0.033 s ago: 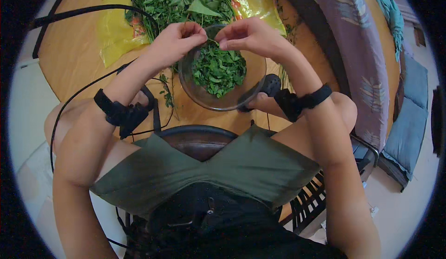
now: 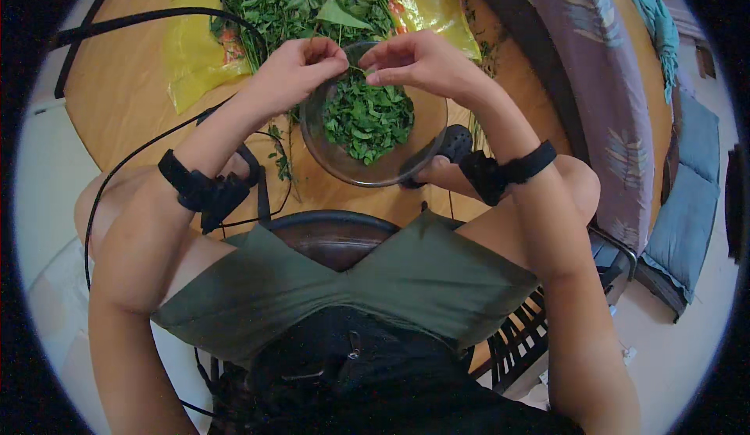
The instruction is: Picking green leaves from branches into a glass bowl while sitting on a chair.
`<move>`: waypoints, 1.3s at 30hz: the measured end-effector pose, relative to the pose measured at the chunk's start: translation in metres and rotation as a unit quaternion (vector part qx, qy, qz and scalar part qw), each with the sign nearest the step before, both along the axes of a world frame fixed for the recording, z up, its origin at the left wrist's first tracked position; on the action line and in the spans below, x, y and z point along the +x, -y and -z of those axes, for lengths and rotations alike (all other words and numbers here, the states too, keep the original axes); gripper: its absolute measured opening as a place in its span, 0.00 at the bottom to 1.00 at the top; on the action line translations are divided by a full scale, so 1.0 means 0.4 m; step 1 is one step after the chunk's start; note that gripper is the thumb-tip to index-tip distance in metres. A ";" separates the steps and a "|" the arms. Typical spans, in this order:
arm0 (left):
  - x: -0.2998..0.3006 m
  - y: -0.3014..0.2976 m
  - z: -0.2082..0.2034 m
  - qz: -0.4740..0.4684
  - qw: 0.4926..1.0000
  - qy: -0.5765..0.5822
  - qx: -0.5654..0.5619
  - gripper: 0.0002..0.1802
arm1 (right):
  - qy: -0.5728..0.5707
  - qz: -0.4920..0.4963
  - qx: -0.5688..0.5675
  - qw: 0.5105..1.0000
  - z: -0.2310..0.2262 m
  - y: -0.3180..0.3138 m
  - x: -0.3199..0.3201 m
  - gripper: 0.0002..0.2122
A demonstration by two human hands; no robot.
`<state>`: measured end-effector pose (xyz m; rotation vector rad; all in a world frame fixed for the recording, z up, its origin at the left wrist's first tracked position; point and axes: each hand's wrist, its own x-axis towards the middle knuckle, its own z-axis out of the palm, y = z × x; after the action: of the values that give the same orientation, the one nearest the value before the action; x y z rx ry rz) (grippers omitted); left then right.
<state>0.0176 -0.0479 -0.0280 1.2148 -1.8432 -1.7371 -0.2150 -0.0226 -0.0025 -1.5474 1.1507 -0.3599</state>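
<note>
One green stem (image 2: 356,68), pinched in left hand (image 2: 301,69), right hand (image 2: 426,64) just beside, grip unclear, clear bowl (image 2: 428,119) below

A wood-coloured floor (image 2: 117,83) carries a yellow plastic sheet (image 2: 195,68), a clear bowl (image 2: 431,113) and loose green sprigs (image 2: 283,160).

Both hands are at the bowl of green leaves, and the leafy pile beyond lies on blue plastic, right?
Not quite: the plastic is yellow, not blue, as the head view shows. The left hand and right hand are at the bowl of green leaves, with the leafy pile beyond.
</note>
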 end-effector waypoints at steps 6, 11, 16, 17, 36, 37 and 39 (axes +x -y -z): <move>-0.005 -0.002 -0.029 0.024 0.999 0.021 0.022 0.10 | -0.023 0.033 0.007 0.999 0.024 -0.004 -0.001 0.11; -0.008 0.013 0.002 0.040 0.999 0.000 -0.010 0.11 | -0.144 -0.002 -0.085 0.986 0.037 0.013 -0.031 0.10; -0.018 0.046 -0.015 -0.014 0.997 0.011 -0.075 0.14 | -0.309 -0.031 -0.181 0.933 0.050 0.018 -0.053 0.15; -0.013 0.051 -0.011 -0.008 0.998 -0.005 -0.070 0.15 | -0.257 0.004 -0.199 0.946 0.062 0.017 -0.046 0.17; -0.032 -0.031 -0.017 -0.049 0.998 -0.024 -0.038 0.11 | -0.290 0.130 -0.134 0.939 0.027 -0.041 -0.167 0.09; -0.038 -0.033 -0.043 -0.043 0.999 -0.004 0.017 0.10 | -0.369 0.124 -0.103 0.915 0.059 -0.039 -0.242 0.09; -0.042 -0.023 -0.061 -0.037 0.997 0.015 0.067 0.10 | -0.461 0.228 -0.090 0.853 0.092 -0.056 -0.361 0.09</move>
<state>0.0007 -0.0388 -0.0034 1.3499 -1.6972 -1.8364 -0.3594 -0.0001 -0.0393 -1.6265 2.3130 0.0042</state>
